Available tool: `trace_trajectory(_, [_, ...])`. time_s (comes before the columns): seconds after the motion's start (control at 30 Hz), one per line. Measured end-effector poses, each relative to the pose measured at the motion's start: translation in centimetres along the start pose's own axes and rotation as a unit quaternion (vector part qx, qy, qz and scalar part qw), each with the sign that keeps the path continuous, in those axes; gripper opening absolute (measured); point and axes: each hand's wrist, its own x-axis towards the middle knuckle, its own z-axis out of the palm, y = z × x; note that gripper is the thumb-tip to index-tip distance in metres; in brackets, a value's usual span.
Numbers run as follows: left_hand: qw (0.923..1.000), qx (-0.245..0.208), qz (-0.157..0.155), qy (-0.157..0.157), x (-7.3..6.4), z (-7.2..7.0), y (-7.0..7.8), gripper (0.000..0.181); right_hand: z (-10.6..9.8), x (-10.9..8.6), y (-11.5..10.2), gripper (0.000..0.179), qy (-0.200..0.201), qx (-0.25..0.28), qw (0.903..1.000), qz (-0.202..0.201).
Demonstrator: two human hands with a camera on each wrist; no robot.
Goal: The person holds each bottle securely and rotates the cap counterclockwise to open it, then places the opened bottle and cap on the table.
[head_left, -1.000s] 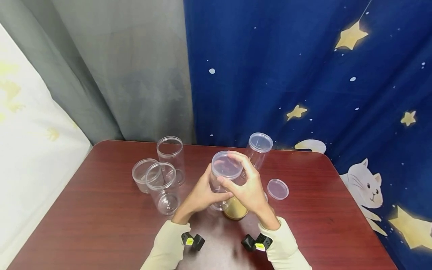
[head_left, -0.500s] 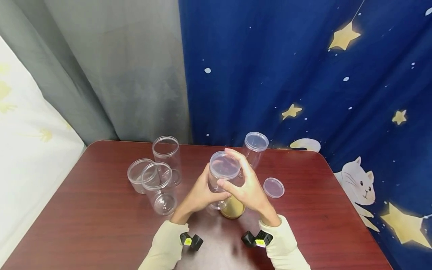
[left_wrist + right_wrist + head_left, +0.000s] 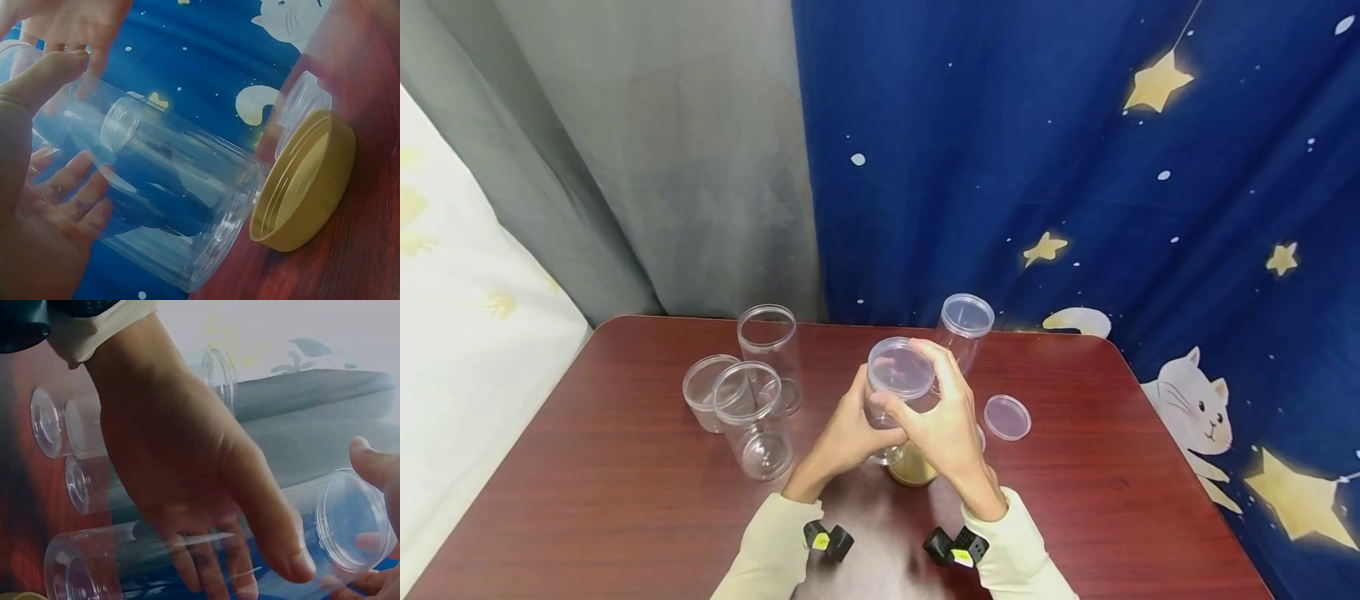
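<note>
Between both hands, a tall clear plastic jar [image 3: 883, 417] is held over the table, its clear lid [image 3: 901, 368] on top. My left hand [image 3: 848, 429] grips the jar's body, thumb and fingers wrapped round it; the left wrist view shows its fingers through the clear wall. My right hand [image 3: 953, 421] grips the lid's rim, thumb on the near side and fingers on the far side. A gold-coloured screw lid [image 3: 306, 181] lies beside the jar's base, partly behind the right hand in the head view. Whether the jar touches the table, I cannot tell.
To the left stand open clear jars: a tall one [image 3: 770, 354] at the back, a short one [image 3: 702, 396], and another tall one [image 3: 763, 442] nearer. A lidded jar [image 3: 964, 325] stands behind my right hand. A loose clear lid [image 3: 1007, 417] lies right on the dark red table [image 3: 1097, 500].
My right hand has turned slightly at the lid, its wrist moving left. My left hand keeps its grip on the jar. The head view has shifted a little.
</note>
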Motion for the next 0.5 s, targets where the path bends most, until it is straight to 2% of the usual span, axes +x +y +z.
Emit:
trace_trajectory(0.1, [1.0000, 0.003, 0.004, 0.000, -0.1, -0.1, 0.7, 0.084, 0.1, 0.2, 0.2, 0.068, -0.004, 0.013, 0.9998, -0.013])
trace_trajectory(0.2, [0.9999, 0.006, 0.010, 0.001, -0.3, -0.1, 0.2, 0.085, 0.0, 0.1, 0.6, 0.067, -0.013, 0.023, 0.9994, -0.021])
trace_trajectory(0.33, [0.9998, 0.001, 0.019, -0.003, -0.2, 0.0, -1.2, 0.086, -0.2, 0.1, 1.1, 0.068, -0.032, 0.036, 0.9986, -0.023])
trace_trajectory(0.5, [0.9996, -0.009, 0.023, -0.012, -0.1, -0.2, -0.9, 0.084, -0.7, 0.5, 1.2, 0.068, -0.061, 0.067, 0.9954, -0.030])
